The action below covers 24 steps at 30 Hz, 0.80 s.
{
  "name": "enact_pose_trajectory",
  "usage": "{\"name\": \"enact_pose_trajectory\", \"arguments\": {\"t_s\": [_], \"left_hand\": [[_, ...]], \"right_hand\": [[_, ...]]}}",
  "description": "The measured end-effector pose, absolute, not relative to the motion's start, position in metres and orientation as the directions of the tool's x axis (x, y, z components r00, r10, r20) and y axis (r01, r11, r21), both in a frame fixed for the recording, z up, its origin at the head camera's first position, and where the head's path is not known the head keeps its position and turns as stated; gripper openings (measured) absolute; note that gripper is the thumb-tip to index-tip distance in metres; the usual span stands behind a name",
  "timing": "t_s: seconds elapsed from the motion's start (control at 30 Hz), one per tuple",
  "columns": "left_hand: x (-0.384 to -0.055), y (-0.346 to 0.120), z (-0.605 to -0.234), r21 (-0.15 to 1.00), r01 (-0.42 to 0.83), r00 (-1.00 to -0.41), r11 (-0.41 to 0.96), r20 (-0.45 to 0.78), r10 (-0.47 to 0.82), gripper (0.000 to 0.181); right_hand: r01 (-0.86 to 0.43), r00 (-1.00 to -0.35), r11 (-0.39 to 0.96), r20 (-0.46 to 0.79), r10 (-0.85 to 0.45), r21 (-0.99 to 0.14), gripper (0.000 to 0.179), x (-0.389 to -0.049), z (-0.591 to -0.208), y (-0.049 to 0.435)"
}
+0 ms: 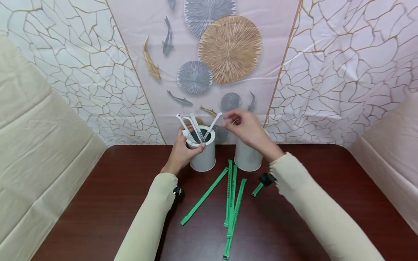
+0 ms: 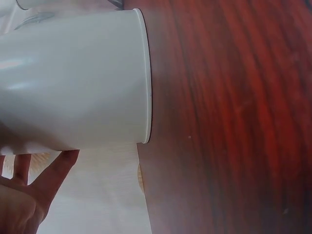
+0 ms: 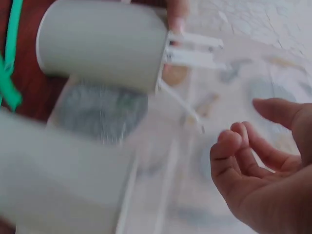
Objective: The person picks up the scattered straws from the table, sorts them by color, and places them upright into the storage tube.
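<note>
My left hand (image 1: 180,152) grips a white cylindrical canister (image 1: 203,159) near its top, thumb by the rim. Several slim white stick packets (image 1: 196,127) stand slanted in that canister, their upper ends above the rim. In the left wrist view, the canister (image 2: 73,83) rests upright on the table, with fingers of the left hand (image 2: 29,195) against its side. Just right of the rightmost white packet (image 1: 213,125) hovers my right hand (image 1: 248,128). The right wrist view shows this hand (image 3: 258,170) holding nothing, thumb apart from loosely bent fingers.
A second white canister (image 1: 246,157) stands below my right hand, its top partly hidden by it. Several green stick packets (image 1: 204,197) lie on the dark red wooden table (image 1: 130,203). One green packet (image 1: 257,190) is partly under the right wrist. A patterned cloth (image 1: 228,101) hangs behind.
</note>
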<state>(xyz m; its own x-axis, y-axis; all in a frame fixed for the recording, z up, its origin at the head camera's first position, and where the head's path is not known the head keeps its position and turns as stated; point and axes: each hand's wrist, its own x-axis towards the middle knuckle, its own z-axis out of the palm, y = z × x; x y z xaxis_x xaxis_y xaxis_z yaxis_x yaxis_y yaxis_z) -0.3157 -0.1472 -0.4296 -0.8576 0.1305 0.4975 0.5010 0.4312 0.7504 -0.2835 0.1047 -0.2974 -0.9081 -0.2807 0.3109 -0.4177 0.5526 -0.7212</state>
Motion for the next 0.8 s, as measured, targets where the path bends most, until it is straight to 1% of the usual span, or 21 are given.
{"name": "enact_pose_trajectory", "arguments": {"t_s": [0.1,0.2,0.37,0.57,0.7,0.8], "left_hand": [[-0.313,-0.146,-0.429,0.758,0.492,-0.864,0.429,0.486,0.132,0.071],[-0.311,-0.149,-0.429,0.766,0.486,-0.868,0.421,0.480,0.128,0.070],[-0.308,-0.155,-0.431,0.796,0.469,-0.879,0.382,0.462,0.116,0.067],[-0.309,-0.153,-0.431,0.817,0.459,-0.886,0.350,0.451,0.112,0.066],[-0.310,-0.148,-0.431,0.825,0.455,-0.889,0.336,0.442,0.117,0.065],[-0.311,-0.143,-0.429,0.825,0.460,-0.887,0.328,0.446,0.123,0.065]], "right_hand": [[-0.431,-0.902,0.554,0.336,-0.270,-0.713,0.028,-0.278,-0.293,0.136],[-0.431,-0.902,0.582,0.349,-0.253,-0.690,0.030,-0.275,-0.295,0.165],[-0.418,-0.909,0.605,0.321,-0.267,-0.678,0.042,-0.282,-0.315,0.198],[-0.393,-0.918,0.665,0.225,-0.327,-0.636,0.070,-0.298,-0.356,0.214],[-0.387,-0.920,0.677,0.213,-0.329,-0.625,0.086,-0.299,-0.375,0.216],[-0.395,-0.918,0.686,0.227,-0.326,-0.611,0.091,-0.299,-0.380,0.218]]}}
